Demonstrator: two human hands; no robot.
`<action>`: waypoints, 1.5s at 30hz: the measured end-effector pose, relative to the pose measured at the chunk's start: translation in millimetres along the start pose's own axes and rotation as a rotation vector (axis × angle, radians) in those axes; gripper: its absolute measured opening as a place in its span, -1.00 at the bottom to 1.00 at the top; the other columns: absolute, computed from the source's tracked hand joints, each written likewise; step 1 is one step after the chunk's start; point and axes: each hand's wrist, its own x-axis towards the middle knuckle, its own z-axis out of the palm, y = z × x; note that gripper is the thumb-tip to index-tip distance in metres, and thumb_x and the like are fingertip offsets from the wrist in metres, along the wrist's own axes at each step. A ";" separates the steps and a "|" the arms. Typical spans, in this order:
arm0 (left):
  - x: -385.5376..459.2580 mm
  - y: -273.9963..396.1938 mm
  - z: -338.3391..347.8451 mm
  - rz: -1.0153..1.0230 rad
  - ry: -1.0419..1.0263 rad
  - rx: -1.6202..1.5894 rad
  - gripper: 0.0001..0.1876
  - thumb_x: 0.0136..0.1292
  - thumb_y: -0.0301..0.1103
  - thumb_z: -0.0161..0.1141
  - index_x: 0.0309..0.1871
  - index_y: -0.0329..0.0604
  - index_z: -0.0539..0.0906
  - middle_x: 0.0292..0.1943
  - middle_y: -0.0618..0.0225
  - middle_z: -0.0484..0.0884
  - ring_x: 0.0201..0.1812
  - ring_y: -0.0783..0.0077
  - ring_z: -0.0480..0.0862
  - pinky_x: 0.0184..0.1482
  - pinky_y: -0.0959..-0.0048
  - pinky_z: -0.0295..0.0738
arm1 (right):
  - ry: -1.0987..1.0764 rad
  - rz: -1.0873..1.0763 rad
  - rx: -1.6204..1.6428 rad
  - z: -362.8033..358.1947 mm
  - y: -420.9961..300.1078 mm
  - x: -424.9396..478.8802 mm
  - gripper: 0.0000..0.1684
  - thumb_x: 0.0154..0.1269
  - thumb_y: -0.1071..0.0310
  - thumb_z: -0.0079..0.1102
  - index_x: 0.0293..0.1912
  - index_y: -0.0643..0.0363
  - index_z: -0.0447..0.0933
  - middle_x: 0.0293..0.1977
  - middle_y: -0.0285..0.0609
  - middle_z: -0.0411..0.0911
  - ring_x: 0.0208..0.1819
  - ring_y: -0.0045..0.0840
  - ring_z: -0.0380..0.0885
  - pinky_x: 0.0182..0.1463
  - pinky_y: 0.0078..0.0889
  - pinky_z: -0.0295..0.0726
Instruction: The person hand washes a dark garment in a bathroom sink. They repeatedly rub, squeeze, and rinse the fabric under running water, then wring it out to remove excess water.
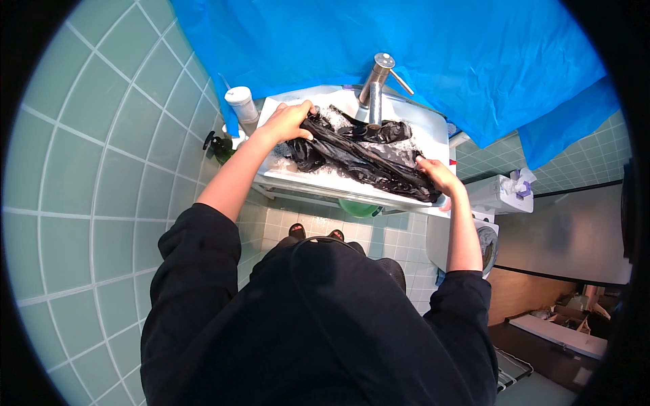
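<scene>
A wet black garment (363,158) stretches slantwise across a white washbasin (431,129) that holds soapy water and foam. My left hand (288,121) grips its upper left end near the basin's left side. At the lower right end, my right hand (437,175) pinches the cloth between thumb and fingers, close to the front right rim. More of the black fabric lies in the suds under and behind the stretched part. Above the basin stands a metal mixer tap (377,91), its spout over the cloth; whether water runs cannot be made out.
A blue plastic sheet (386,35) hangs behind the tap. Left of the basin stand a white lidded container (241,103) and a dark green pump bottle (221,147). Beneath is a green bowl (359,208). At right sits a tissue pack (519,187) above a front-loading washing machine (442,238).
</scene>
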 end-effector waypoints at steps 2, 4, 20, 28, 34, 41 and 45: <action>2.8 1.4 5.0 0.097 0.085 0.084 -0.36 0.00 -0.21 0.51 0.13 -0.09 0.41 -0.02 0.19 0.63 0.07 0.10 0.61 0.09 0.16 0.34 | 0.080 -0.115 -0.311 -2.0 9.1 10.6 -0.56 0.25 -0.01 0.34 -0.24 0.23 0.62 -0.37 -0.23 0.62 -0.29 -0.61 0.53 -0.08 -0.47 0.52; 1.8 4.8 11.3 0.190 0.207 0.169 -0.37 0.02 -0.24 0.49 0.15 -0.09 0.42 -0.02 0.24 0.62 0.10 0.18 0.60 0.12 0.17 0.30 | 0.046 -0.039 -0.389 7.3 -5.1 8.1 -0.61 0.23 0.07 0.36 -0.25 0.25 0.63 -0.42 -0.24 0.62 -0.33 -0.60 0.52 -0.13 -0.47 0.51; 6.7 23.9 97.4 0.295 0.078 0.371 -0.29 0.17 0.09 0.25 0.40 0.11 0.42 0.40 0.21 0.37 0.43 0.19 0.30 0.45 -0.02 0.05 | 0.524 -0.323 -0.802 102.9 5.4 57.4 -0.23 0.38 -0.07 0.10 0.29 0.38 0.23 0.03 0.28 0.48 0.07 0.09 0.51 0.12 0.05 0.52; 1.7 38.7 119.4 0.201 -0.005 0.438 -0.24 0.19 0.14 0.22 0.47 0.25 0.32 0.49 0.31 0.25 0.53 0.26 0.13 0.51 -0.01 -0.12 | 0.397 -0.277 -0.919 86.3 2.6 72.4 -0.11 0.19 -0.26 0.28 0.11 0.35 0.27 -0.02 0.18 0.49 -0.03 0.01 0.59 -0.07 -0.04 0.63; 17.0 62.2 133.6 0.002 -0.163 0.585 -0.29 0.23 -0.06 0.12 0.49 0.12 0.29 0.53 0.30 0.15 0.54 0.25 0.07 0.53 -0.02 -0.20 | 0.422 0.038 -0.972 96.3 4.7 92.9 -0.04 0.23 -0.24 0.23 0.28 0.36 0.21 -0.01 0.20 0.50 -0.08 -0.02 0.64 -0.09 -0.09 0.66; 29.5 66.3 138.1 -0.082 -0.323 0.596 -0.37 0.26 -0.07 0.08 0.42 0.06 0.42 0.59 0.25 0.02 0.58 0.22 -0.04 0.54 -0.04 -0.34 | 0.528 -0.063 -0.808 86.3 20.9 111.5 -0.35 0.16 0.25 0.37 0.14 0.39 0.38 -0.22 0.17 0.63 -0.10 -0.03 0.64 -0.02 -0.12 0.62; 20.3 61.9 144.7 -0.068 -0.242 0.573 -0.40 0.27 -0.12 0.05 0.41 0.05 0.43 0.59 0.26 0.00 0.60 0.20 -0.10 0.54 -0.06 -0.39 | 0.354 -0.140 0.096 69.0 -1.9 84.5 -0.80 0.18 0.40 0.41 -0.26 0.30 0.60 -0.44 -0.38 0.58 -0.44 -0.71 0.46 -0.35 -0.58 0.42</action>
